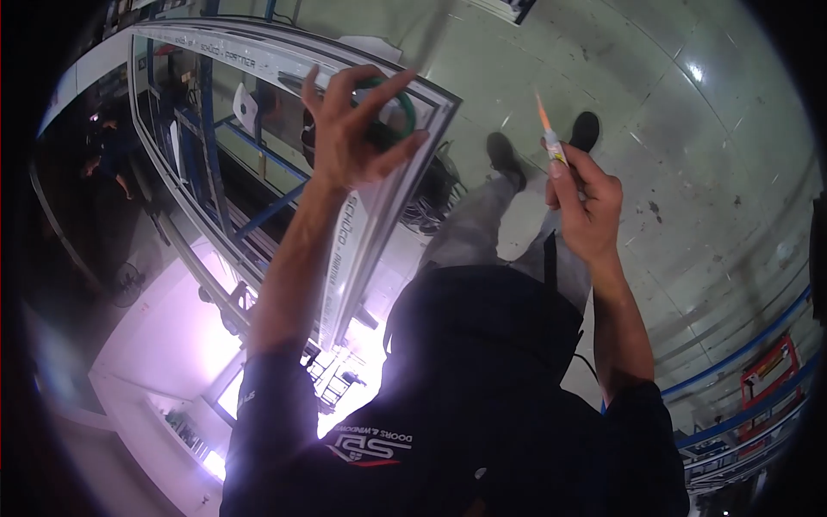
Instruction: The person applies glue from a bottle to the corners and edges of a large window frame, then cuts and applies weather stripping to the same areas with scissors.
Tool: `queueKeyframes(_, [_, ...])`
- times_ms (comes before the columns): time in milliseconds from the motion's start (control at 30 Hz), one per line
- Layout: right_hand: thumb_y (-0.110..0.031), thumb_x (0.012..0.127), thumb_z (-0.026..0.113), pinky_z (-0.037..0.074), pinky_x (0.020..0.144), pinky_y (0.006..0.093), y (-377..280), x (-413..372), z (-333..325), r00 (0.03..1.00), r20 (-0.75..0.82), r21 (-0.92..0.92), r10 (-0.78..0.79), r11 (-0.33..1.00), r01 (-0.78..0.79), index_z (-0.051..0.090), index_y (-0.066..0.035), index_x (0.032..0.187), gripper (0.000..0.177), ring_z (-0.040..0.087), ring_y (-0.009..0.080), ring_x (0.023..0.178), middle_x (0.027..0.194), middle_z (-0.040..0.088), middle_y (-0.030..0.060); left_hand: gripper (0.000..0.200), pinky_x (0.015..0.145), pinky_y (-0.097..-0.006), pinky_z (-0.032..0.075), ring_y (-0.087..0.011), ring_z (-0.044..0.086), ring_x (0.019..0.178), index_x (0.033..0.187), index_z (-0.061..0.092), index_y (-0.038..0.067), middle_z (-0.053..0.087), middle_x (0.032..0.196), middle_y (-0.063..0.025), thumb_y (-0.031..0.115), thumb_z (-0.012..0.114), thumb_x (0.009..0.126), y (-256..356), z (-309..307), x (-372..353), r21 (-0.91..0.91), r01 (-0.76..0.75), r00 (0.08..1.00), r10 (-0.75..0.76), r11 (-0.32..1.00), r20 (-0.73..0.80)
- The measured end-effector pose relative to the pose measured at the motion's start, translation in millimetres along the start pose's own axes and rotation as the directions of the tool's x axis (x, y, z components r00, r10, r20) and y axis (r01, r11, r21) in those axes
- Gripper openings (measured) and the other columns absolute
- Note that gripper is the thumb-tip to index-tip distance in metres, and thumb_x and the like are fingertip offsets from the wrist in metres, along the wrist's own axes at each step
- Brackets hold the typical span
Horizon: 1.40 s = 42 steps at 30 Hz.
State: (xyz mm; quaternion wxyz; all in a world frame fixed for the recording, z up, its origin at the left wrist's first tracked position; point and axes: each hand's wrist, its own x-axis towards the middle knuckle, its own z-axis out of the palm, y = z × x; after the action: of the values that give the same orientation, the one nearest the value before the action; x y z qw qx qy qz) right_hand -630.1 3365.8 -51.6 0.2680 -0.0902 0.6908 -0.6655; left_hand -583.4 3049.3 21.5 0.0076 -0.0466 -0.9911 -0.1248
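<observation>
While small white tube (557,151) sits clamped between right hand's (590,202) thumb and fingers, orange nozzle (544,114) points outward, away from palm; pinch near nozzle end probably gives fine aim. Tube held apart from frame (351,246), over floor (680,164). Left hand (345,129) above frame's corner, fingers spread around green ring (407,110); whether fingers clamp ring, cannot tell. Wide spread perhaps keeps ring steady. Printed film on frame, below left hand, likely guards surface. Blue bars (274,211) beyond.
</observation>
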Motion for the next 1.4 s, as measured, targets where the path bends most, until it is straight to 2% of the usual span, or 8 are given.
queueKeyframes(67, [-0.008,0.101,0.062,0.041,0.053,0.0240,0,-7,13,0.998,-0.055,0.056,0.030,0.998,-0.027,0.069,0.005,0.121,0.024,0.053,0.0062,0.055,0.063,0.059,0.0013,0.068,0.112,-0.0550,0.032,-0.0313,0.061,0.110,0.130,0.073,0.017,0.063,0.110,-0.0138,0.053,0.081,0.073,-7,1,4,-0.005,-0.076,0.996,0.076,0.997,-0.047])
queueKeyframes(267, [-0.008,0.101,0.063,0.041,0.053,0.0237,10,-22,50,0.986,-0.163,0.081,0.026,0.997,-0.012,0.069,0.006,0.121,0.025,0.054,0.0071,0.056,0.064,0.059,0.0023,0.068,0.090,-0.0452,0.051,-0.0361,0.060,0.104,0.134,0.072,0.018,0.060,0.114,-0.0182,0.039,0.086,0.071,-18,-1,2,-0.132,-0.081,0.995,0.072,0.988,-0.072])
queueKeyframes(533, [-0.011,0.103,0.063,0.041,0.053,0.0240,11,-30,81,0.971,-0.235,0.086,0.034,0.996,-0.014,0.069,0.005,0.122,0.026,0.052,0.0067,0.056,0.063,0.059,0.0017,0.069,0.094,-0.0448,0.052,-0.0345,0.059,0.109,0.138,0.069,0.020,0.058,0.121,-0.0181,0.034,0.087,0.073,-51,-19,4,-0.021,-0.048,0.994,0.046,0.999,-0.104])
queueKeyframes(833, [-0.008,0.102,0.062,0.042,0.053,0.0242,22,-35,93,0.970,-0.241,0.087,0.033,0.996,-0.013,0.069,0.005,0.119,0.023,0.054,0.0067,0.056,0.063,0.059,0.0014,0.059,0.074,-0.0314,0.052,-0.0192,0.060,0.086,0.138,0.069,0.018,0.061,0.118,-0.0110,0.035,0.084,0.084,-102,-21,3,-0.116,0.020,0.986,-0.039,0.993,-0.160])
queueKeyframes(1067, [-0.006,0.099,0.065,0.042,0.051,0.0255,35,-31,93,0.971,-0.239,0.049,0.004,0.999,0.007,0.070,0.004,0.116,0.021,0.056,0.0075,0.053,0.060,0.061,0.0029,0.058,0.082,-0.0357,0.056,-0.0249,0.067,0.096,0.137,0.069,0.016,0.062,0.128,-0.0124,0.035,0.085,0.085,-95,-23,8,-0.133,0.060,0.996,-0.068,0.989,-0.053])
queueKeyframes(1267, [-0.006,0.098,0.066,0.040,0.051,0.0259,51,-22,97,0.972,-0.232,0.074,-0.030,0.996,0.048,0.070,0.004,0.114,0.019,0.055,0.0074,0.052,0.060,0.060,0.0036,0.040,0.088,-0.0365,0.055,-0.0278,0.069,0.102,0.123,0.075,0.012,0.072,0.116,-0.0136,0.022,0.084,0.085,-60,-23,18,-0.053,-0.113,0.941,0.090,0.992,-0.327])
queueKeyframes(1300, [-0.006,0.098,0.066,0.040,0.051,0.0260,53,-20,97,0.972,-0.233,0.079,-0.038,0.995,0.058,0.070,0.004,0.114,0.019,0.055,0.0074,0.052,0.060,0.060,0.0034,0.028,0.106,-0.0434,0.048,-0.0255,0.069,0.115,0.114,0.076,0.008,0.075,0.117,-0.0097,0.015,0.082,0.088,-37,-22,15,-0.180,-0.036,0.966,-0.011,0.983,-0.257])
queueKeyframes(1400, [-0.006,0.098,0.066,0.040,0.051,0.0260,58,-15,100,0.966,-0.252,0.083,-0.060,0.993,0.083,0.071,0.004,0.114,0.019,0.054,0.0074,0.052,0.060,0.060,0.0027,0.020,0.115,-0.0525,0.037,-0.0247,0.070,0.110,0.105,0.077,0.010,0.075,0.113,-0.0040,0.018,0.081,0.087,17,-5,28,0.091,-0.190,0.980,0.194,0.978,-0.039])
